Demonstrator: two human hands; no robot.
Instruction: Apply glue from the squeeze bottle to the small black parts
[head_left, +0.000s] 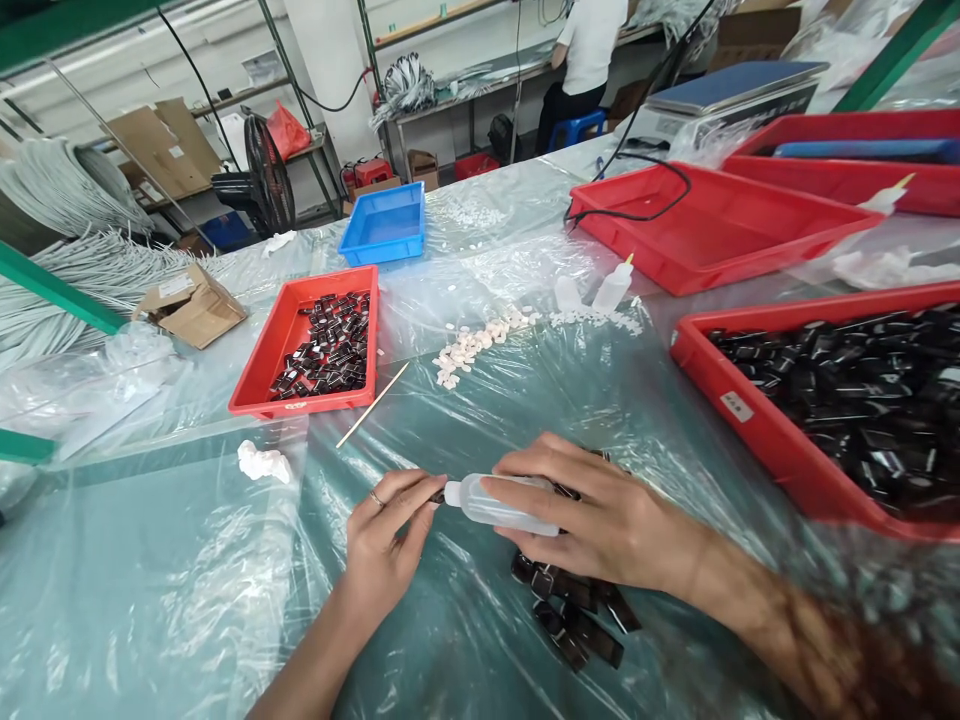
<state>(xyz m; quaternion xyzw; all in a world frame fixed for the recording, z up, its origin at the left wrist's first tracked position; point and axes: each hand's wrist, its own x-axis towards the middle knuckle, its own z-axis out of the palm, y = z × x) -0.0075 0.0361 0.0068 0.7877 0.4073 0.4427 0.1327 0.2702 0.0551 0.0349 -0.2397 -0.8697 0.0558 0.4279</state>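
My right hand is wrapped round a translucent squeeze bottle, which lies nearly level with its white cap pointing left. The cap meets a small dark piece pinched between the fingertips of my left hand, which wears a ring. Most of that piece is hidden by the fingers. Below and partly behind my right hand, several glossy black parts lie in a loose pile on the plastic-covered table. A thin wooden stick and a crumpled white tissue lie farther left.
Small black parts fill much of a red tray; a larger red tray at right holds more. Pale pieces are scattered mid-table near another bottle. Behind are a blue tray, a red tray and a seated person.
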